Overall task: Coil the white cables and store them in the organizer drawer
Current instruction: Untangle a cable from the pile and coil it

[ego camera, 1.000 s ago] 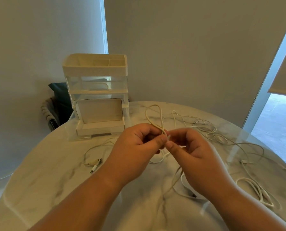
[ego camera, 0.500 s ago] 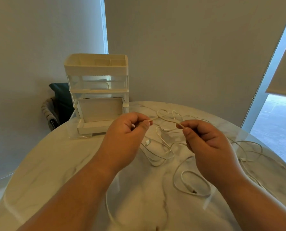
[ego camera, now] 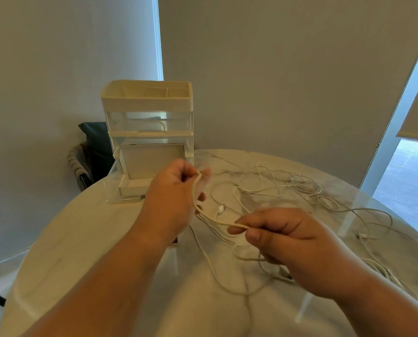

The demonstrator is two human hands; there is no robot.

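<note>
Hands apart, both clamped on one white cable. Right hand (ego camera: 283,242) is nearer and lower, knuckles up, pinching the held cable (ego camera: 208,216) between thumb and forefinger. Left hand (ego camera: 176,190) is farther and raised, fingers curled, pinching the same cable at thumb and forefinger tip. The cable runs in a slack curve from the left pinch down to the right pinch; more of it trails below the right hand onto the surface (ego camera: 81,239).

Surface: round, pale, marble-patterned. Its left edge curves from lower left up to the organizer; its right edge curves past the window side. Bare room lies left of the left forearm and between the two forearms. The right half is strewn with cable.

Loose cables (ego camera: 300,188): a tangle of thin white loops beyond and right of the hands, overlapping, so the number cannot be told. One white plug (ego camera: 219,209) lies between the hands, on the surface. One small bundle (ego camera: 383,271) lies near the right edge.

Organizer (ego camera: 147,105): one unit, upright, near the far left edge, just beyond the left hand. Three tiers counted: an open top tray with dividers, a clear middle drawer, and a bottom drawer (ego camera: 152,161) that projects forward toward the person, open. No cable shows in the bottom drawer.

Beyond the edge at left: one dark chair (ego camera: 93,147) against the wall.
</note>
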